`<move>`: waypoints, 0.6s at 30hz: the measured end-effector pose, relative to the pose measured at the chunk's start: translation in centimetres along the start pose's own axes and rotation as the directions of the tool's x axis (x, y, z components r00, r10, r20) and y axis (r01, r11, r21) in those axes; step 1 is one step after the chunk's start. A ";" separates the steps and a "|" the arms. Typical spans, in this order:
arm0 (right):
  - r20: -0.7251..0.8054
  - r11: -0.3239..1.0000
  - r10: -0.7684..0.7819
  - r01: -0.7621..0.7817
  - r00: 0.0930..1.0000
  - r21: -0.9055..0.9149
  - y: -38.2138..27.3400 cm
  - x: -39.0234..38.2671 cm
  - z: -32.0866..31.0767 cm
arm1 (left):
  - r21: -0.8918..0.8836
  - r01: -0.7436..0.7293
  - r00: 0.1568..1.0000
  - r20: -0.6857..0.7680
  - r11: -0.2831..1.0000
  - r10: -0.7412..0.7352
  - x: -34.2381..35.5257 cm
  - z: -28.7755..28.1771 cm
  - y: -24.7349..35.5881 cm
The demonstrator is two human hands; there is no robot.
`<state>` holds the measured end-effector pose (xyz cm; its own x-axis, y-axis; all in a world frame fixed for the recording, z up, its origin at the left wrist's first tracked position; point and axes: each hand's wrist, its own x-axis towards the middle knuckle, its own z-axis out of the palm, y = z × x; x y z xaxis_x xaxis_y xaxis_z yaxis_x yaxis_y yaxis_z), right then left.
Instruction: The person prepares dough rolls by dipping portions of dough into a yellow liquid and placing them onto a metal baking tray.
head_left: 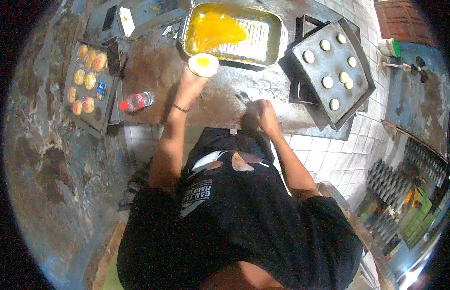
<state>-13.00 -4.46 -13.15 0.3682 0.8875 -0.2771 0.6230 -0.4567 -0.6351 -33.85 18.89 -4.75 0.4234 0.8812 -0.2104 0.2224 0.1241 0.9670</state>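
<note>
My left hand is closed under a flat round of pale dough with a yellow filling in its middle. It is held just off the near left corner of a rectangular metal pan. Yellow paste coats the pan's left half and smears over its ridged bottom. My right hand is over the near edge of the worktable, its fingers curled; whether anything is in them is hidden.
On the right, a dark baking tray with several pale dough balls rests askew on other trays. A tray of browned buns stands at left, beside a lying red-capped clear bottle. Another metal tray lies behind.
</note>
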 end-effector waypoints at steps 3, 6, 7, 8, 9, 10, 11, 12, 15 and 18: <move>0.179 0.993 -0.006 0.027 0.984 -0.115 2.7 0.5 -0.8 | 0.065 -0.060 0.991 0.126 0.996 0.052 -1.0 1.1 3.1; 0.061 0.967 -0.228 0.219 0.972 0.133 -8.5 2.5 -7.8 | 0.145 -0.095 0.950 0.308 0.985 0.046 -1.8 1.4 4.0; 0.030 0.908 -0.318 0.295 0.948 0.297 -13.0 3.1 -10.6 | 0.112 -0.111 0.934 0.350 0.987 0.065 -1.7 1.7 4.4; -0.017 0.859 -0.453 0.442 0.891 0.260 -15.5 3.5 -12.2 | 0.076 -0.126 0.916 0.391 0.989 0.086 -1.8 2.1 4.8; -0.056 0.792 -0.575 0.572 0.816 0.214 -17.2 3.9 -13.4 | 0.038 -0.136 0.894 0.434 0.990 0.106 -1.8 2.5 5.2; 0.020 0.804 -0.580 0.568 0.814 0.177 -18.2 4.1 -14.6 | -0.001 -0.143 0.871 0.474 0.990 0.127 -1.8 2.8 5.8; 0.096 0.811 -0.582 0.568 0.807 0.140 -19.1 4.5 -15.5 | 0.027 -0.138 0.851 0.515 0.990 0.105 -1.9 2.8 7.0; 0.175 0.812 -0.584 0.575 0.793 0.104 -19.5 4.8 -16.1 | 0.040 -0.156 0.830 0.547 0.987 0.110 -1.8 2.7 7.1; 0.151 0.826 -0.543 0.493 0.826 0.274 -18.8 5.6 -16.7 | 0.025 -0.179 0.742 0.660 0.983 0.119 -1.0 2.2 7.4; 0.203 0.812 -0.454 0.309 0.868 0.496 -17.3 5.4 -16.5 | -0.014 0.130 0.731 0.677 0.991 -0.086 -2.2 1.2 8.7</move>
<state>-10.43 7.21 8.23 -0.1036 0.9898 -0.0982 0.2770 -0.0661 -0.9586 -31.78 17.47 3.95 0.8850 0.3243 -0.3341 0.2631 0.2435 0.9335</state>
